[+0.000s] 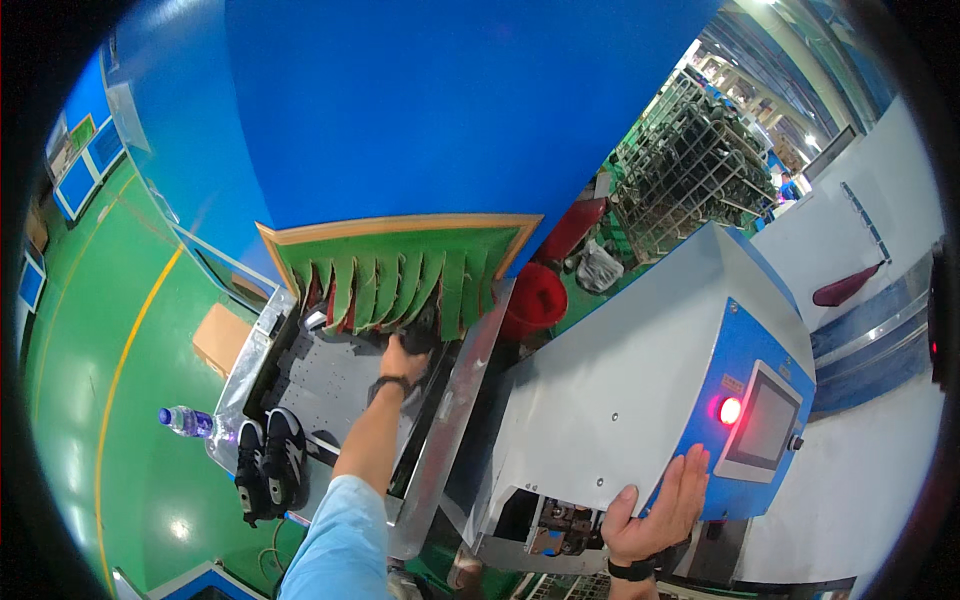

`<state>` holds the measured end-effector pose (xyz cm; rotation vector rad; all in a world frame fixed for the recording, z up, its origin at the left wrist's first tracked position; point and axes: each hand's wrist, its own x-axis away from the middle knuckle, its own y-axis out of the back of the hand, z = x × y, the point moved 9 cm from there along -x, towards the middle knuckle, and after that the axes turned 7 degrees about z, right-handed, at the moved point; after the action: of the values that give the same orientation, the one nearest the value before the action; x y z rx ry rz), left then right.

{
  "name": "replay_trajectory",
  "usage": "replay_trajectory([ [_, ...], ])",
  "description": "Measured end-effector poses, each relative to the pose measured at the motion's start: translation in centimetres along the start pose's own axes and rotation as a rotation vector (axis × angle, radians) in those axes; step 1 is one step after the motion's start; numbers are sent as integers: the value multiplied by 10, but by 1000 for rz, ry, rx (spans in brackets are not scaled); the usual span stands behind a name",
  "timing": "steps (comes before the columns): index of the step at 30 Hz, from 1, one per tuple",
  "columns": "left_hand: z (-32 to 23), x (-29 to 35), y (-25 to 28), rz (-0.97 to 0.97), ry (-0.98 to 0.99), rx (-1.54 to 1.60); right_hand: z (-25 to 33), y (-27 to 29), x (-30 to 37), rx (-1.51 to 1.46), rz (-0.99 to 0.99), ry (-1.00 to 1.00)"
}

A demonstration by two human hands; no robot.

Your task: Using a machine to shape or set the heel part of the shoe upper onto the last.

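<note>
My left hand reaches out over the grey perforated plate of a conveyor. Its fingers are closed on a black shoe, partly covered by the hand and by the hanging green strips of a machine opening. My right hand lies with fingers stretched out against the blue front panel of a white machine, holding nothing. A pair of black shoes with white soles stands at the conveyor's near left corner.
A clear bottle with a purple cap lies beside the shoes. A red bucket sits between the machines. The white machine carries a glowing red button and a screen. A cardboard box and wire racks stand further off.
</note>
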<state>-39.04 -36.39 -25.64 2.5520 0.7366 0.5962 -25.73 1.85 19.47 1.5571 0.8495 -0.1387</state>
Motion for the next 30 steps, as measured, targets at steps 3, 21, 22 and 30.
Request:
replay_trajectory([
  [3,46,49,32,88,68,176,4,-2,-3,-41,-36,9],
  [21,-137,488,2,985,228,1018,29,-25,162,-1994,432,-416],
  [22,-134,487,-9,815,123,910,13,-23,166,-1971,370,-397],
  [30,-211,558,-38,330,-872,-291,-84,17,230,-1272,468,-306],
])
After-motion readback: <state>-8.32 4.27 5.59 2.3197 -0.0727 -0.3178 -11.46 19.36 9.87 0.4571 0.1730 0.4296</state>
